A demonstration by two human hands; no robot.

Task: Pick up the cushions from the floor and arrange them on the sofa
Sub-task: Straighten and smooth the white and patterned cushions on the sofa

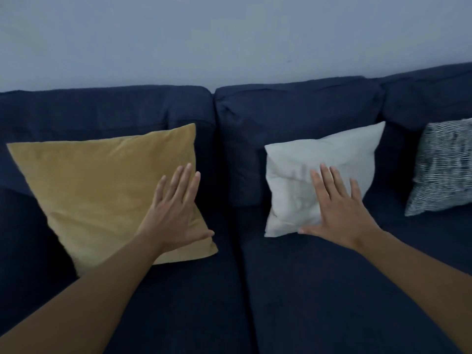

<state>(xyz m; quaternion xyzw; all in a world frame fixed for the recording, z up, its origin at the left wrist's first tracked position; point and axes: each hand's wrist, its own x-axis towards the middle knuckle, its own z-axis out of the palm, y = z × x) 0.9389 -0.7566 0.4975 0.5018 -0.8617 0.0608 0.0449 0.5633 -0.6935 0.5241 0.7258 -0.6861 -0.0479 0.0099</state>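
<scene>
A dark blue sofa (237, 290) fills the view. A mustard yellow cushion (102, 190) leans against its left back pad. My left hand (176, 213) lies flat and open on that cushion's right side, holding nothing. A white cushion (293, 180) leans against the middle back pad. My right hand (337, 208) rests flat on the white cushion's lower right part, fingers spread. A black-and-white patterned cushion (444, 167) stands against the right back pad, apart from both hands.
A pale wall (229, 39) rises behind the sofa back. Bare seat fabric stretches in front of the cushions. The floor is out of view.
</scene>
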